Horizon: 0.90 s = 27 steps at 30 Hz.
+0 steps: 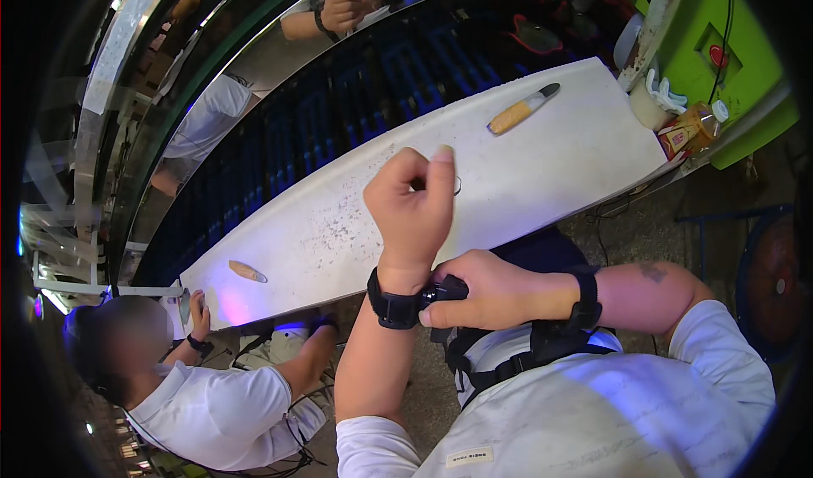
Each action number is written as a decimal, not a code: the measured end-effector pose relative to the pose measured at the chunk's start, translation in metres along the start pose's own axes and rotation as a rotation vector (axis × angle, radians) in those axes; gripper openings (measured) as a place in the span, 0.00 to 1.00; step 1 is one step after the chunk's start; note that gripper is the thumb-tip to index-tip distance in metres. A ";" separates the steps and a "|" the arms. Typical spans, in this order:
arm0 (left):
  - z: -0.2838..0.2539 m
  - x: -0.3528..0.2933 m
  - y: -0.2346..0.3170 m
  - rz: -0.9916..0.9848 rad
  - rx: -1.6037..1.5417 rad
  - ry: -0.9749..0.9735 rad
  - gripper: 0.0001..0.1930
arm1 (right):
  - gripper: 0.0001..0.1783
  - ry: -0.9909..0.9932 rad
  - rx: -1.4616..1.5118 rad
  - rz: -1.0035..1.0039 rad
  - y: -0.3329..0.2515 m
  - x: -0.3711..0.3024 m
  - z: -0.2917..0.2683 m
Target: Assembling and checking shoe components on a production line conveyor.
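Note:
My left hand (411,198) is raised over the white tabletop (347,224), its fingers curled into a loose fist and its thumb extended. I make out nothing in it. A black strap circles my left wrist and bears a small black device (442,292). My right hand (487,292) is closed around that device, thumb below and fingers above; part of its grip is hidden. Beyond my fist lies a tool with a tan handle and dark blade (523,110). A small dark ring-like edge (458,186) shows beside my left thumb.
A co-worker (203,402) sits at left, one hand at the table's end near a second tan-handled tool (247,271). A dark slatted bed (339,110) runs behind the table. At right stand an amber bottle (690,131), a pale container (650,105) and a fan (775,283).

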<state>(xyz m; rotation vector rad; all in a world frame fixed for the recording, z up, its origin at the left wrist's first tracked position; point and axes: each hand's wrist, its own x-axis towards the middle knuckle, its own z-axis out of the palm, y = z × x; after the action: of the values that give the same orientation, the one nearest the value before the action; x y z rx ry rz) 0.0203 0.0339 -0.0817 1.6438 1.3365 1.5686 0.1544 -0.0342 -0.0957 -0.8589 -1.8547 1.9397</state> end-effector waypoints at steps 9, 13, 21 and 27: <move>-0.003 0.003 0.011 0.140 -0.031 0.032 0.16 | 0.22 0.085 0.137 -0.242 0.007 0.009 0.014; -0.012 0.008 0.008 -0.360 -0.717 0.159 0.19 | 0.21 -0.024 -0.027 -0.012 -0.004 0.004 0.006; -0.013 0.009 -0.006 -0.272 -0.533 0.255 0.19 | 0.24 -0.002 -0.095 0.011 -0.004 0.011 0.011; -0.023 -0.001 -0.004 -0.192 -0.620 0.182 0.16 | 0.35 0.044 -0.097 0.060 -0.002 0.013 -0.016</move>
<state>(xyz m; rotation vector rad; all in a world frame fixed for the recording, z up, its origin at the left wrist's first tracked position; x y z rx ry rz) -0.0022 0.0281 -0.0807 0.9879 0.9160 1.8053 0.1538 -0.0140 -0.0963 -0.9894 -1.9322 1.8625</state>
